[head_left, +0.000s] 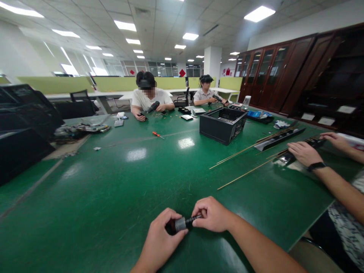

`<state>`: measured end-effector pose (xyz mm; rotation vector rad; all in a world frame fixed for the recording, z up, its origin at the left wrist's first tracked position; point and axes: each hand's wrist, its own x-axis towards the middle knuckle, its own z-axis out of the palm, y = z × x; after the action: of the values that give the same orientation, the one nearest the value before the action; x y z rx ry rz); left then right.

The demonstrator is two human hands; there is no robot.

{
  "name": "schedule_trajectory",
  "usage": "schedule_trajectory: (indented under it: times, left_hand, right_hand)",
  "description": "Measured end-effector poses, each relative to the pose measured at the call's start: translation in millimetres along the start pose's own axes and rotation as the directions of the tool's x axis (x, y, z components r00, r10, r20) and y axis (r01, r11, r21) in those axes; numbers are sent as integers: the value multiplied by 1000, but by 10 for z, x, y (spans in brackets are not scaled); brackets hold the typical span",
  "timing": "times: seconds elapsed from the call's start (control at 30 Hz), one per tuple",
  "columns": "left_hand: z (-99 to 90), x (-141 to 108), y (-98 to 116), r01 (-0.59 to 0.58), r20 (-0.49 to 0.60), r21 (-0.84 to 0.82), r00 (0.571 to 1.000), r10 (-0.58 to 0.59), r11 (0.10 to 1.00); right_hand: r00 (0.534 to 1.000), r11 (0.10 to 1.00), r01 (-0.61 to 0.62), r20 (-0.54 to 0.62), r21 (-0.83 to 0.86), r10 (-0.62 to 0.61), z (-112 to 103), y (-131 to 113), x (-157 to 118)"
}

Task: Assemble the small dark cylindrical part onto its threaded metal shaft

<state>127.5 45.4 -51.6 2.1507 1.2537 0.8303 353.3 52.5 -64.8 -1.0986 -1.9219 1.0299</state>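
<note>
Low in the middle of the view, my left hand (162,236) is closed around a small grey metal cylinder (180,224), thumb and fingers on its sides. From the cylinder's right end sticks out a narrow black ribbed stem (192,219). My right hand (212,214) pinches the thin tip of that stem between thumb and fingers. The piece lies roughly level, just above the green tabletop (119,212). Its left end is dark and partly hidden by my left hand; its exact kind I cannot make out.
A black metal case (223,124) stands beyond my hands. Long thin rods (241,177) lie to the right, where another person's hands (305,152) work. An orange screwdriver (157,134) lies farther off. Two people (150,98) hold power drills across the table. Dark panels (25,125) stand left.
</note>
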Motion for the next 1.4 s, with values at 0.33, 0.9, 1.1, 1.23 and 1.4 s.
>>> schedule_trajectory:
  times: [0.33, 0.9, 1.1, 1.23, 1.4]
  left_hand:
    - [-22, -9, 18, 13, 2, -19, 1000, -13, 1000]
    - [-1, -2, -17, 52, 29, -28, 998, -52, 998]
    - [-3, -4, -2, 58, 27, -31, 998, -57, 998]
    - [-5, -13, 1, 62, 37, -29, 997, -60, 998]
    - [-5, -12, -6, 59, 24, -20, 998, -58, 998]
  right_hand:
    - [1000, 1000, 3, -8, 19, -2, -24, -30, -14]
    - [998, 998, 56, -22, -8, -56, -44, 26, -38]
    - [998, 998, 55, -22, -17, -56, -59, 30, -41]
    - [999, 999, 49, -18, -15, -50, -65, 23, -45]
    - [999, 998, 50, -15, -35, -51, -82, 19, -46]
